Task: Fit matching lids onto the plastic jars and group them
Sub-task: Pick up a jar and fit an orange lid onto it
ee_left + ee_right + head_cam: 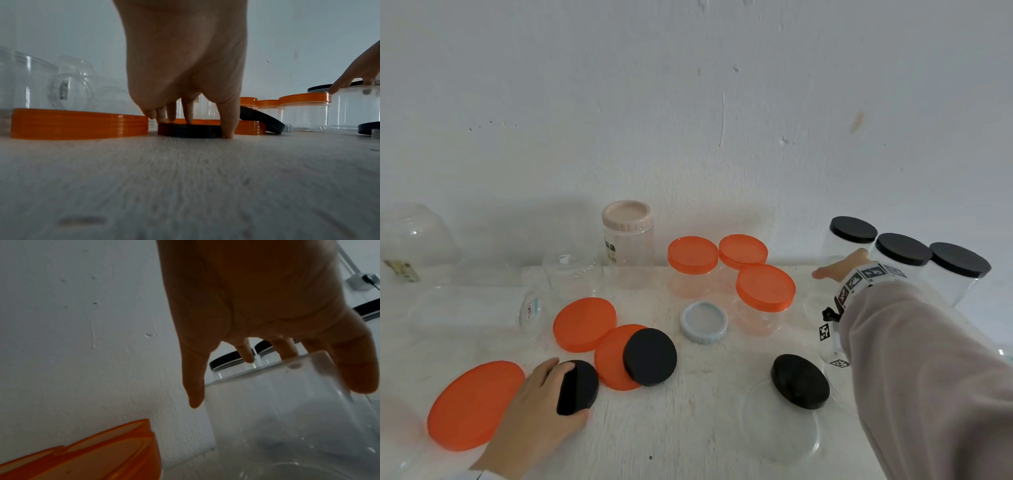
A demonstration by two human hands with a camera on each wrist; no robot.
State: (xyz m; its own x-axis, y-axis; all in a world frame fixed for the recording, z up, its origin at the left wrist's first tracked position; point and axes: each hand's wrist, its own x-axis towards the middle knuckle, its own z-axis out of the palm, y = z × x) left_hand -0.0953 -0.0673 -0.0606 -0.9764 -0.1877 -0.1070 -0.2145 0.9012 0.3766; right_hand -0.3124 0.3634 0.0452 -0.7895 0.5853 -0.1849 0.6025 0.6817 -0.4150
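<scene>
Black lid is being pinched by the left hand fingers on the desk, best lifted level toward the clear jar being gripped by the right hand.

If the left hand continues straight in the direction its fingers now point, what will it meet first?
The left hand, gripping a black lid, points away and rightward. Probably first it meets the orange lid with another black lid leaning on it. Depth is uncertain.

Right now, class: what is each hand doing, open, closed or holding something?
Left hand: closed, gripping a black lid on the table.
Right hand: fingers spread around a clear jar; grip unclear.
</scene>
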